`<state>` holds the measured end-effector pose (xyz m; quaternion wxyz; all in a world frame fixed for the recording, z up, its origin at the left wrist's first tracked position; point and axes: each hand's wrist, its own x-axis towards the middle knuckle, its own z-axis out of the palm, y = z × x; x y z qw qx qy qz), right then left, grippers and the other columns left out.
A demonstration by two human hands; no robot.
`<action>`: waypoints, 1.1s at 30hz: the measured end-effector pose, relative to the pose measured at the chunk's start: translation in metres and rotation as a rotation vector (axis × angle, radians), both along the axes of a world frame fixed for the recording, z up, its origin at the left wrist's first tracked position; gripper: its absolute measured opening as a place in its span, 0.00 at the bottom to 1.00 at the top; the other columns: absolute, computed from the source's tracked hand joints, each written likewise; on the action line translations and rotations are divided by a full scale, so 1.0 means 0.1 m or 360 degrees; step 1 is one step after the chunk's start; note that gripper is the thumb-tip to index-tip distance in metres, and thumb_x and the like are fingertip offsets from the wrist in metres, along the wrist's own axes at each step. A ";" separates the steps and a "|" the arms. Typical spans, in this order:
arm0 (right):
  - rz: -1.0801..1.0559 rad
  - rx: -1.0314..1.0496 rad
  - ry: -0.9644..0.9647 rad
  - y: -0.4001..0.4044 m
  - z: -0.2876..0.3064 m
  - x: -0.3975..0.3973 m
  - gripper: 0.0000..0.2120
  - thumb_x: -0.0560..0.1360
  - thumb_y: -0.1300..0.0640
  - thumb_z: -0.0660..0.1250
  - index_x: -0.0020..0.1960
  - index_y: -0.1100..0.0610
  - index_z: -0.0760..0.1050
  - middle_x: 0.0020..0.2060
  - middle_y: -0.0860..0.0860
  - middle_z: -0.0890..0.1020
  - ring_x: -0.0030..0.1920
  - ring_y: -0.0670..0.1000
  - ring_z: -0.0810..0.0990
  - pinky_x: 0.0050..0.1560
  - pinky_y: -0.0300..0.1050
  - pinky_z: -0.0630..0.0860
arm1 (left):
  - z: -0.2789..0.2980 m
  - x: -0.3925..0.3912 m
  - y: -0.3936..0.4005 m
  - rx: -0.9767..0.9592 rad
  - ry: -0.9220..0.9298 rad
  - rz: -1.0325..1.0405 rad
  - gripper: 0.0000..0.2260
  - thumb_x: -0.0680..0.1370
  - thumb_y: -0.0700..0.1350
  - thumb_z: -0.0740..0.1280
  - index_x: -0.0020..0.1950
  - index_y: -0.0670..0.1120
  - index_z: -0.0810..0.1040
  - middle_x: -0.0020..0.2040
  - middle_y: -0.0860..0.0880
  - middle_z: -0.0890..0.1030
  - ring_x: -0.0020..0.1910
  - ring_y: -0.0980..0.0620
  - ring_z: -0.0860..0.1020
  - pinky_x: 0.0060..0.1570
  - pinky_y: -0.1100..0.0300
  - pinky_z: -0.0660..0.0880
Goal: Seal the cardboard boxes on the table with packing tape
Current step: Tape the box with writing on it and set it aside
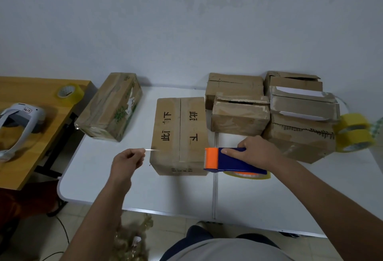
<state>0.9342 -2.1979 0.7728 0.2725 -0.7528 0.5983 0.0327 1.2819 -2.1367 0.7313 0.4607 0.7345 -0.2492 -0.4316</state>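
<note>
A cardboard box (pixel 179 128) with black handwritten characters lies in the middle of the white table (pixel 145 190), its top flaps closed along a centre seam. My right hand (pixel 253 152) grips a blue and orange tape dispenser (pixel 230 160) at the box's near right corner; a yellowish tape roll sits under it. My left hand (pixel 127 162) pinches the free end of a clear tape strip (pixel 152 150) stretched across the box's near edge. Several more cardboard boxes (pixel 240 113) stand stacked at the back right, some with loose flaps.
A printed cardboard box (pixel 110 107) lies at the back left of the table. Two yellow tape rolls (pixel 354 132) are stacked at the right edge. A wooden desk (pixel 24 136) on the left holds another tape roll (pixel 69 92) and a white device (pixel 18 121).
</note>
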 end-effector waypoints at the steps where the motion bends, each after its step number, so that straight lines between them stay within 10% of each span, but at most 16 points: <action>1: 0.0020 -0.0003 0.0011 -0.02 0.01 -0.03 0.37 0.66 0.22 0.50 0.44 0.53 0.80 0.35 0.47 0.82 0.37 0.45 0.80 0.44 0.43 0.78 | -0.01 0.09 0.03 0.0005 -0.0007 0.0032 0.06 0.79 0.39 0.69 0.52 0.37 0.82 0.44 0.42 0.81 0.45 0.47 0.77 0.51 0.59 0.77; 33: -0.0012 0.0003 0.0081 -0.12 -0.26 -0.15 0.39 0.64 0.21 0.48 0.44 0.52 0.80 0.35 0.48 0.82 0.37 0.46 0.81 0.45 0.43 0.80 | -0.26 0.08 0.04 0.0198 -0.0116 -0.0157 0.15 0.76 0.51 0.73 0.53 0.41 0.77 0.52 0.47 0.80 0.51 0.49 0.78 0.49 0.58 0.74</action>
